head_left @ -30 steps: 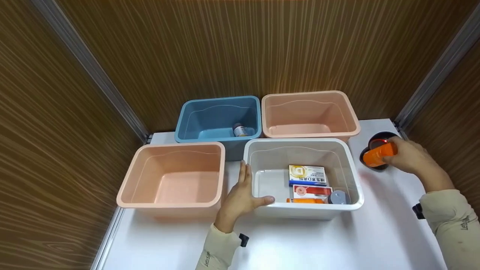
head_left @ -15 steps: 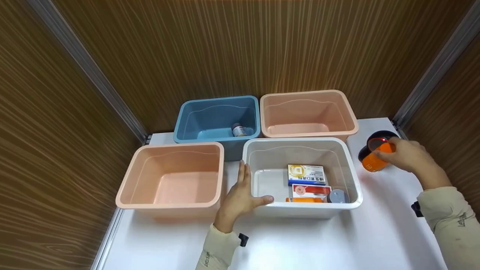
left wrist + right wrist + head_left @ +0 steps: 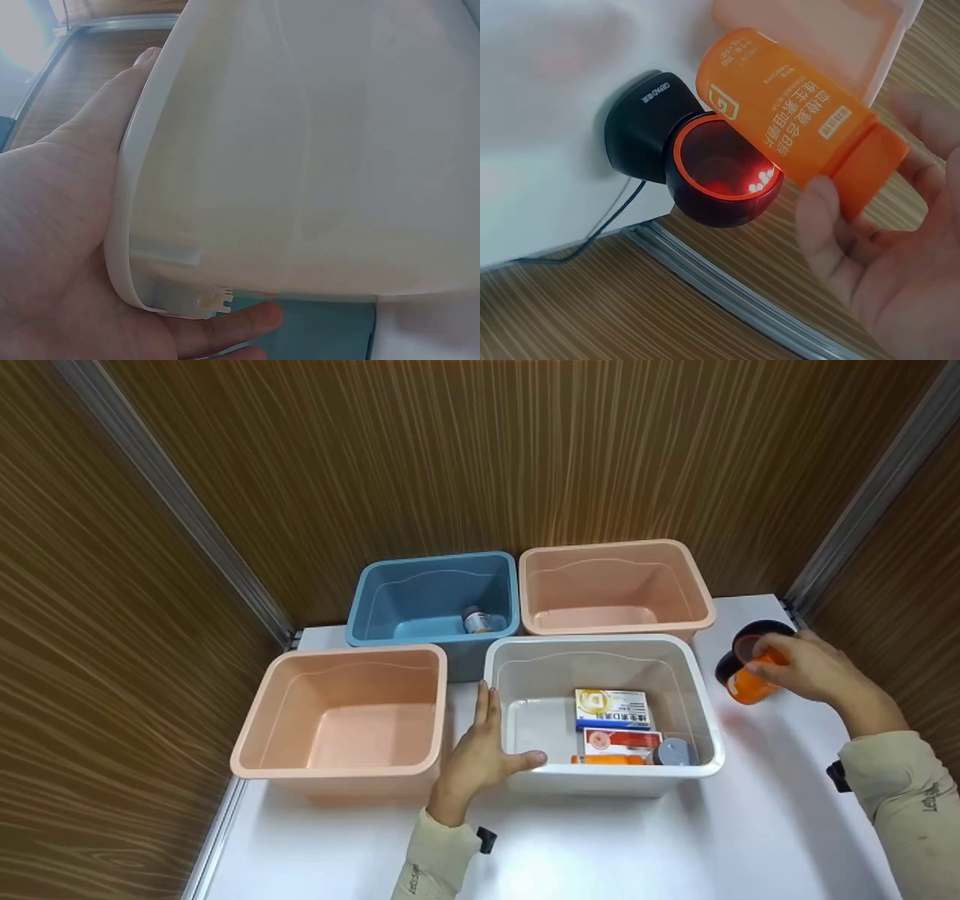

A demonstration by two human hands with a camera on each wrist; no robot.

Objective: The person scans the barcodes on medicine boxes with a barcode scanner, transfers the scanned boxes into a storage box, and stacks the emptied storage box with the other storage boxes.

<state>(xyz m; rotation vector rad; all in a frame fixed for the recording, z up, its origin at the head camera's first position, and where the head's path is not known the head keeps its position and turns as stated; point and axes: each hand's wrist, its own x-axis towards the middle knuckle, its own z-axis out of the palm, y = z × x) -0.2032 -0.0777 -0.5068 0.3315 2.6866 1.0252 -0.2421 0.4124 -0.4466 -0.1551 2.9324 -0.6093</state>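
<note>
A peach bin [image 3: 345, 720] sits near left, a blue bin [image 3: 420, 600] beyond it, and then the left hand [image 3: 480, 761], fingers straight and clutching nothing, lies along the left side of the white bin [image 3: 540, 727], thumb on its near rim. That bin has boxes [image 3: 613, 709] towards its right side, with another peach bin [image 3: 619, 585] behind, and farther right, by a black scanner [image 3: 645, 124] glowing red, the right hand [image 3: 817, 667] pinches a tilted orange bottle [image 3: 802, 112] by its cap, whether touching the scanner I can't tell
</note>
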